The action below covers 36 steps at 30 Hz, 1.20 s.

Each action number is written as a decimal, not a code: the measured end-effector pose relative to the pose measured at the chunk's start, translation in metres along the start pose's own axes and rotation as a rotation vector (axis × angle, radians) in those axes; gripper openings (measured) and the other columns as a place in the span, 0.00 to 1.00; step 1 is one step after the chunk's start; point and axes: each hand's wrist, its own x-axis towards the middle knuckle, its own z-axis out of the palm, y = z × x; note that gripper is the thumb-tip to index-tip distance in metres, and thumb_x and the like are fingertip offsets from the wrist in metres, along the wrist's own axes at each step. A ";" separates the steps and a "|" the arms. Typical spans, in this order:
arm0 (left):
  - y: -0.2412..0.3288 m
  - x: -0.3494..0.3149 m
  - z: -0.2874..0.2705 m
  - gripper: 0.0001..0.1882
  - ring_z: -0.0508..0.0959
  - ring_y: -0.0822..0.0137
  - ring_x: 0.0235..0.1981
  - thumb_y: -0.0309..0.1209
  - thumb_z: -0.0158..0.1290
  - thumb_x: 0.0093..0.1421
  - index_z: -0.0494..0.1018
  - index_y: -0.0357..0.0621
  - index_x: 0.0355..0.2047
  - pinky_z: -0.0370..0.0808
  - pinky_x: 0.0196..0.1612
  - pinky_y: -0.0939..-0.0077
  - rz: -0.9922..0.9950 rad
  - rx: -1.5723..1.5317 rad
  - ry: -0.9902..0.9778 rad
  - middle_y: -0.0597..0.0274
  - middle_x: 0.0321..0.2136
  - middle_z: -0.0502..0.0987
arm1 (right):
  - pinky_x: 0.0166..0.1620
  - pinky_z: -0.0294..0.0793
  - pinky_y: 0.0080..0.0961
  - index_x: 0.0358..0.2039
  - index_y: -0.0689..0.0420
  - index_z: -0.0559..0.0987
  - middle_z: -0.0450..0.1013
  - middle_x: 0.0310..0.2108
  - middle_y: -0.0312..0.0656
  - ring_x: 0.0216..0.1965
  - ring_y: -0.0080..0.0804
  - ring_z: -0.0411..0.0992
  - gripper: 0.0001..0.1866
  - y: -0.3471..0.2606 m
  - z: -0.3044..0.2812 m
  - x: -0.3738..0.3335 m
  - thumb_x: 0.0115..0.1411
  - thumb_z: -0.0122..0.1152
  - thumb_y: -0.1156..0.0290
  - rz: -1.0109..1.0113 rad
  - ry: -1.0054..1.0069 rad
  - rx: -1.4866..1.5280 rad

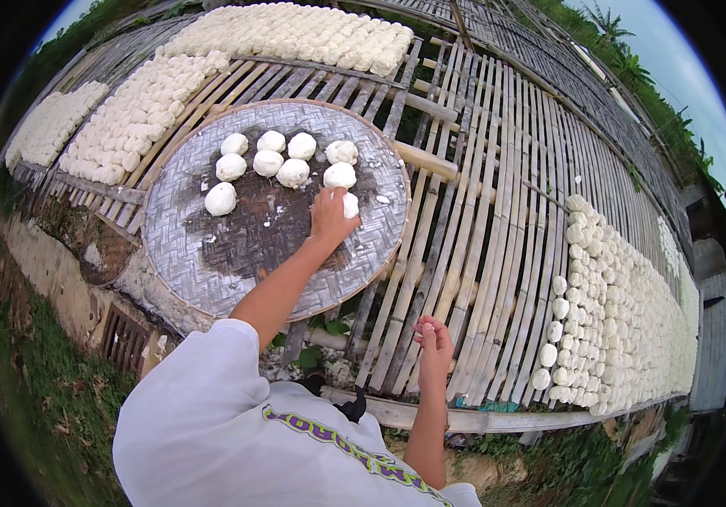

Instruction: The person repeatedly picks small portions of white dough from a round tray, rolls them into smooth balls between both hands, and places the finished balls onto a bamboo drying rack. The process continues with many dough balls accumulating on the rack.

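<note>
On a round woven bamboo tray [173, 211] sit several white, dough-like balls [221, 198], grouped in short uneven rows. My left hand [332, 218] reaches across the tray, its fingers curled around a white ball [350, 205] at the right end; the hand hides part of that ball. Just beyond it lies another white ball [340, 175]. Over the bamboo slats, to the right of the tray, I hold my right hand [434, 345] raised, fingertips pinched together. Whether anything small is between them is not clear.
The tray rests on a rack of bamboo slats [498, 194]. Dense rows of white lumps cover the rack at the far left [287, 34] and right [625, 329]. Gaps show between slats, and a bamboo pole [426, 160] juts out beside the tray. Grass [50, 380] lies below left.
</note>
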 end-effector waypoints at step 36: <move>0.004 -0.112 -0.108 0.20 0.67 0.65 0.64 0.38 0.48 0.72 0.67 0.42 0.59 0.63 0.63 0.66 -0.464 -1.158 0.171 0.59 0.59 0.71 | 0.50 0.78 0.40 0.61 0.54 0.73 0.77 0.54 0.45 0.51 0.38 0.78 0.26 -0.077 0.182 0.203 0.66 0.64 0.59 0.365 -0.673 0.196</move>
